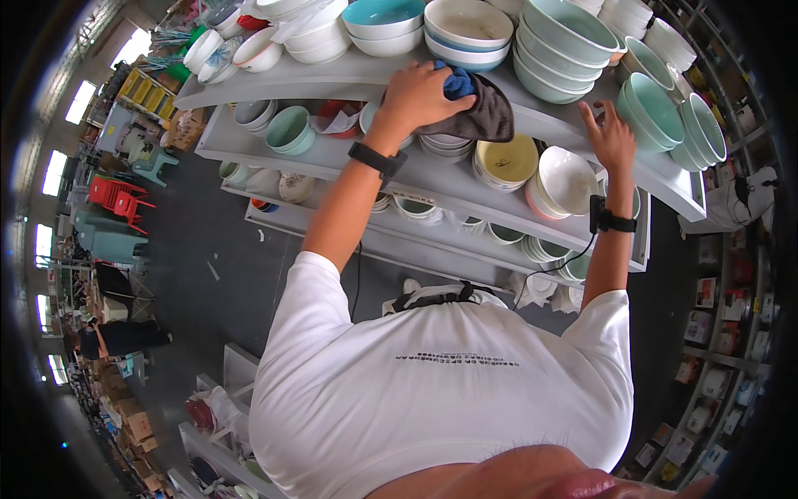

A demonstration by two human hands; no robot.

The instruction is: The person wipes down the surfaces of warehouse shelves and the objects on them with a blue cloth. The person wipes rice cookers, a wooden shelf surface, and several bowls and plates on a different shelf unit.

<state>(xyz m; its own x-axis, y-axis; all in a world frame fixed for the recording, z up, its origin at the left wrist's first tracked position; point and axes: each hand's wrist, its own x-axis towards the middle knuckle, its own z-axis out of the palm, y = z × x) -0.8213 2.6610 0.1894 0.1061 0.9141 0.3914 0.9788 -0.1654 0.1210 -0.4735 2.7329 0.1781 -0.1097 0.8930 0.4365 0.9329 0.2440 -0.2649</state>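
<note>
My left hand (419, 93) grips a bunched blue cloth (458, 84) together with a dark grey-brown cloth (489, 112). The darker cloth hangs over the front edge of the top shelf (380, 67), just below a stack of white-and-blue bowls (467, 37). My right hand (612, 138) is at the shelf's front edge with its fingers apart, holding nothing I can make out. To its left rises a tall stack of pale green bowls (558, 78). Beside it on the right, more green bowls (651, 112) lean on their sides.
Lower shelves hold a yellow bowl (508, 161), a white bowl (566, 181) and others. A black cable (555, 269) runs from my right wrist. Red stools (118, 194) and a person in dark clothes (118, 340) are at left. Racks of boxed goods (704, 327) line the right.
</note>
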